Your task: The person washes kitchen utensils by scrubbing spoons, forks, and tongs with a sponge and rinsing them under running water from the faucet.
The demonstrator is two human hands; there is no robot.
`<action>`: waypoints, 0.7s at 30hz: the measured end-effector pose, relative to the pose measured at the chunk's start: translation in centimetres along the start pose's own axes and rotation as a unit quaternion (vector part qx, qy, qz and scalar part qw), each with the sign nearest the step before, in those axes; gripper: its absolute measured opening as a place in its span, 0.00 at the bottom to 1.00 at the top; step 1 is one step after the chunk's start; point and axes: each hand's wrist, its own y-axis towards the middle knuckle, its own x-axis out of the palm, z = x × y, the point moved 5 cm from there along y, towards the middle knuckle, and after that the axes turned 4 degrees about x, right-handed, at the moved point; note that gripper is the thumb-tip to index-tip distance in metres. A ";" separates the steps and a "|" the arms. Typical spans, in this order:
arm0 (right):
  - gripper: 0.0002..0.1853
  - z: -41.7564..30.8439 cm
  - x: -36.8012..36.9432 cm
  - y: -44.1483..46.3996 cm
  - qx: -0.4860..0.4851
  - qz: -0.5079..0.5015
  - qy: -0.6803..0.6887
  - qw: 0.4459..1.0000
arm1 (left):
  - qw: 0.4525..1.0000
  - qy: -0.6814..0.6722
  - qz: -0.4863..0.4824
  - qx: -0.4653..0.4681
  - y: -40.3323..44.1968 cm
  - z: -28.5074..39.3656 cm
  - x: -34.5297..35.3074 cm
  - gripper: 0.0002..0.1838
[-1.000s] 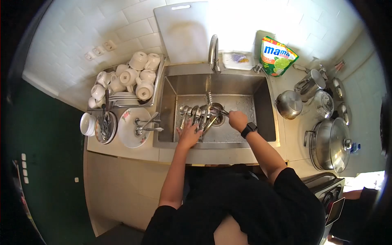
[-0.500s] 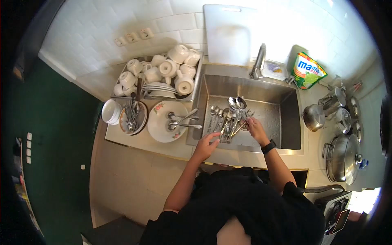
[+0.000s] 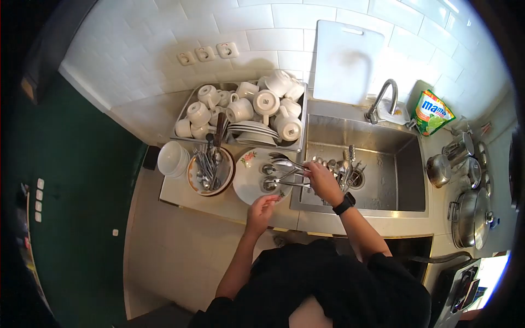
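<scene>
My right hand (image 3: 324,182), with a black watch on the wrist, is closed on the handles of large spoons (image 3: 282,159). Their bowls point left over a white floral plate (image 3: 249,174), where more spoons (image 3: 269,183) lie with handles towards the sink. By the plate's front rim is my left hand (image 3: 258,215), fingers partly extended and holding nothing. To the right of my right hand, a pile of cutlery (image 3: 345,165) lies in the steel sink (image 3: 383,186) near the drain.
Left of the plate, a bowl (image 3: 191,177) holds forks and spoons, beside stacked white bowls (image 3: 172,158). Behind stands a metal tray (image 3: 302,128) of white cups and saucers. A faucet (image 3: 385,95), a green soap pouch (image 3: 432,113) and steel pots (image 3: 471,216) surround the sink.
My right hand has lifted large spoons from the sink and carried them left to the plate. My left hand has stayed close to the counter's front edge. The camera view has shifted.
</scene>
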 end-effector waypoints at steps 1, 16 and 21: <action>0.09 -0.6 0.2 0.3 0.007 -0.009 -0.025 1.000 | 1.000 0.013 0.009 -0.007 0.0 -0.4 -0.9 0.11; 0.09 -1.5 3.8 0.4 0.008 0.004 -0.183 0.983 | 0.939 0.307 -0.008 0.152 7.1 -2.2 -1.6 0.33; 0.13 -1.8 3.9 0.3 0.047 0.003 -0.179 0.983 | 0.935 0.328 -0.058 0.119 7.9 -3.2 -0.8 0.34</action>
